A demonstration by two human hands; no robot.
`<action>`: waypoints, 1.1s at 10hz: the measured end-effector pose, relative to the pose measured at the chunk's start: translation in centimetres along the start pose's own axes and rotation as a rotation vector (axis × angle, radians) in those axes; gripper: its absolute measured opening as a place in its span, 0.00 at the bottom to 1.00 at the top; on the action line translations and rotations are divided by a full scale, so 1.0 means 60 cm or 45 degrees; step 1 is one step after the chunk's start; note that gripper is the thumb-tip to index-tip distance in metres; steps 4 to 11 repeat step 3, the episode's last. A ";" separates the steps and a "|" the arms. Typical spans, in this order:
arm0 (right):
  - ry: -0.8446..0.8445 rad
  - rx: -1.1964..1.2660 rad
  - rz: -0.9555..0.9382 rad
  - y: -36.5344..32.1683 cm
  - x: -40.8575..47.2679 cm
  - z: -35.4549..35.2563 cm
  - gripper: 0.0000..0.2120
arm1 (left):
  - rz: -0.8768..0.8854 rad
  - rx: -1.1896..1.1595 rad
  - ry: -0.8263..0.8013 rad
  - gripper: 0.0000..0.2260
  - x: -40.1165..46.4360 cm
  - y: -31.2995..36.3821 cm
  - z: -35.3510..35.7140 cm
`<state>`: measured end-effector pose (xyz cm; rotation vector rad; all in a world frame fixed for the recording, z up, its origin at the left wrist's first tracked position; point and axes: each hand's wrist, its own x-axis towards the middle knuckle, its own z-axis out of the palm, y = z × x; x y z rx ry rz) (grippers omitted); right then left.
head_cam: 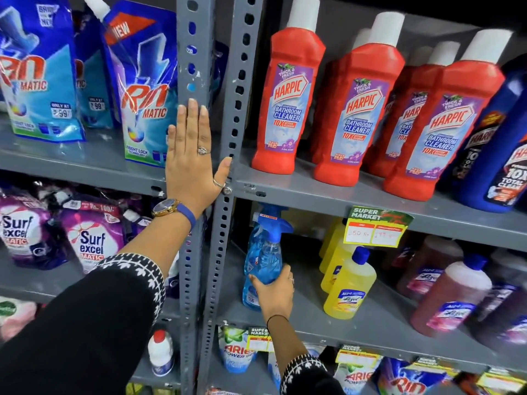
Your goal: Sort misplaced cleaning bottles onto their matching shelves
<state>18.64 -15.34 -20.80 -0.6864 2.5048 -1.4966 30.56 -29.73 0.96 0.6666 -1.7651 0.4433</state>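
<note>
- My left hand (190,163) is flat and open against the grey slotted upright (196,67), fingers spread, gripping nothing.
- My right hand (273,295) is wrapped around the body of a blue spray bottle (266,249) just right of that upright, on the shelf (368,317) one level below the red Harpic bottles (288,109).
- Yellow Lizol bottles (349,289) stand further right of the upright on that same shelf.
- Rin Matic pouches (142,89) sit left of the upright.

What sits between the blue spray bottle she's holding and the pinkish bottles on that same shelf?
Yellow bottles stand between the blue spray bottle and the pinkish bottles, seen from the head camera.
</note>
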 end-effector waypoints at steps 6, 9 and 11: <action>-0.090 -0.121 -0.173 0.023 -0.029 -0.052 0.43 | -0.075 0.033 -0.109 0.34 -0.001 0.008 -0.018; -0.090 -0.121 -0.173 0.023 -0.029 -0.052 0.43 | -0.075 0.033 -0.109 0.34 -0.001 0.008 -0.018; -0.090 -0.121 -0.173 0.023 -0.029 -0.052 0.43 | -0.075 0.033 -0.109 0.34 -0.001 0.008 -0.018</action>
